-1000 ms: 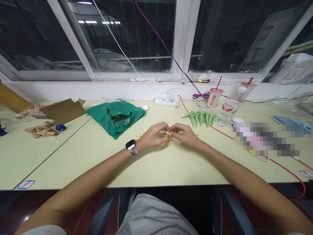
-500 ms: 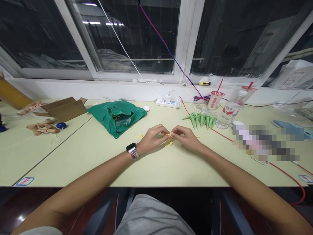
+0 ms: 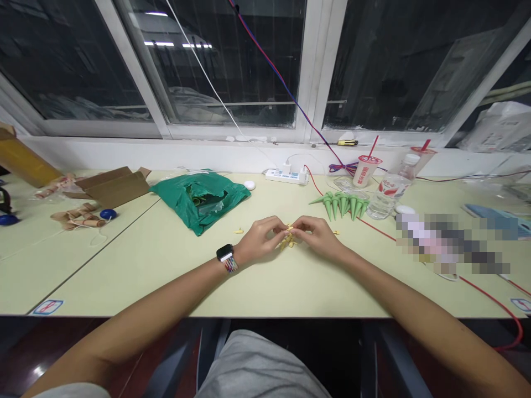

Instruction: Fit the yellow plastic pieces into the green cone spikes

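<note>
My left hand (image 3: 263, 237) and my right hand (image 3: 316, 235) meet over the middle of the table, fingertips pinched together. Between them is a small yellow plastic piece (image 3: 290, 230), mostly covered by the fingers. Just below the fingertips, more small yellow pieces (image 3: 291, 242) lie in a little heap on the tabletop. One yellow piece (image 3: 238, 231) rests apart, to the left of my left hand. Another yellow piece (image 3: 337, 232) shows just past my right hand. The exact kind of these pieces is too small to make out.
Several green cones (image 3: 342, 204) lie beyond my right hand, near a water bottle (image 3: 390, 190) and a drink cup (image 3: 365, 170). A torn green bag (image 3: 178, 190) sits at left. A power strip (image 3: 286, 176) stands by the wall. A red cable (image 3: 485, 289) crosses the right side.
Both hands stay together at nearly the same spot, with the fingertips brought slightly closer around the yellow piece. The whole view has shifted slightly.
</note>
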A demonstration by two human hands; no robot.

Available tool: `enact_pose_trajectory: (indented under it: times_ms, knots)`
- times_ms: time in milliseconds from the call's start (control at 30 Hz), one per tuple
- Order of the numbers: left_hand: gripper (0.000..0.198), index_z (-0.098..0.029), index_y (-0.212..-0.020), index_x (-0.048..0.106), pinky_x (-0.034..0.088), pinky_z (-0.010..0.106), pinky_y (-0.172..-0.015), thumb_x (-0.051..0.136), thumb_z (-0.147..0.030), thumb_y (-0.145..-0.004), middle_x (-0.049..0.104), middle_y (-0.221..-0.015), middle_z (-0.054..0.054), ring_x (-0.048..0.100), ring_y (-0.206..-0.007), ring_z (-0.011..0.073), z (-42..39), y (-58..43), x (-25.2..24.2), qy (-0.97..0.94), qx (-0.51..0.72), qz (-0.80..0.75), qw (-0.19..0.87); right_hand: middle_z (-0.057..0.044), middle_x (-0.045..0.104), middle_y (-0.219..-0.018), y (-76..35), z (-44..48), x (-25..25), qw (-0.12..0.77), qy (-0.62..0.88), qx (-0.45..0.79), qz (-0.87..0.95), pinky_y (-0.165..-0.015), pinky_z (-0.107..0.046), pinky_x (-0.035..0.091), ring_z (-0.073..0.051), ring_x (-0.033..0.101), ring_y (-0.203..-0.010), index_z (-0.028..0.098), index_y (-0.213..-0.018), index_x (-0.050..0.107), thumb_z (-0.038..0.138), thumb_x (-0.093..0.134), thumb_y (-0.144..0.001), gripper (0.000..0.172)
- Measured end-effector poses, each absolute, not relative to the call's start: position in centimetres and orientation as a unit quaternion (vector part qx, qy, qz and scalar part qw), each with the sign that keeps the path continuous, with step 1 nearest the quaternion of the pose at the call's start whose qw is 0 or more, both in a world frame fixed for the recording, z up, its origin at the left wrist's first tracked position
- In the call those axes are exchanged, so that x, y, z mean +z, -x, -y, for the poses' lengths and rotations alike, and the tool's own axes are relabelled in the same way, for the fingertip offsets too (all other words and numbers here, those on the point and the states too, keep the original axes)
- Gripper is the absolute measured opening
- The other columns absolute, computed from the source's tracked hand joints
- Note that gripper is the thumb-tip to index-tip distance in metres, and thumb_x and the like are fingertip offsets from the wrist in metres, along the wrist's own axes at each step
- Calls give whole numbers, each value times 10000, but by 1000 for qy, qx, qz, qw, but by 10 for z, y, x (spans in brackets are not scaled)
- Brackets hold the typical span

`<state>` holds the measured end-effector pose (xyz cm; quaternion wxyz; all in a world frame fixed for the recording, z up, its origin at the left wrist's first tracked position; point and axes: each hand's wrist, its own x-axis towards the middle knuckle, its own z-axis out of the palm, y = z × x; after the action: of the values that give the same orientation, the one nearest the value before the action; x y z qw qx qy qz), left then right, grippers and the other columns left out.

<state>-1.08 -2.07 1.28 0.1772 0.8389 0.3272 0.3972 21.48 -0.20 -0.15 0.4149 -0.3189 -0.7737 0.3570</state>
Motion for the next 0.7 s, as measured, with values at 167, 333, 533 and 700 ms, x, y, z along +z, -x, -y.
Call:
enact_pose_trajectory:
  times_ms: [167,333,533,700]
  knots:
    - [243,-214,-920,659,511,344,-742,578,-407,-1043,711,-876,61,669,-809,197,22,10,12,-833,400,-334,185,-41,733,-817,-213,4,0,416,319,359,772,-709,-335,522,-197,659,-755,211,-880,722,507,681,-963,309]
    - [237,-212,-893,614,487,330,-726,565,-382,-1052,682,-852,43,637,-784,182,24,8,12,-828,403,-341,188,-40,728,-806,-212,7,2,422,321,356,769,-700,-330,509,-193,650,-743,211,-872,720,503,682,-961,308]
    - [256,-213,-873,584,471,321,-721,546,-383,-1060,664,-846,31,612,-771,176,24,7,11,-826,403,-346,191,-26,701,-768,-212,8,2,422,321,376,760,-674,-314,489,-180,626,-714,208,-856,708,512,684,-960,322]
    - [306,-206,-847,596,447,316,-705,512,-398,-1069,651,-808,18,591,-743,172,20,6,10,-809,399,-372,217,-22,719,-828,-210,10,-4,434,298,374,764,-701,-309,501,-175,642,-752,213,-908,691,452,711,-955,244]
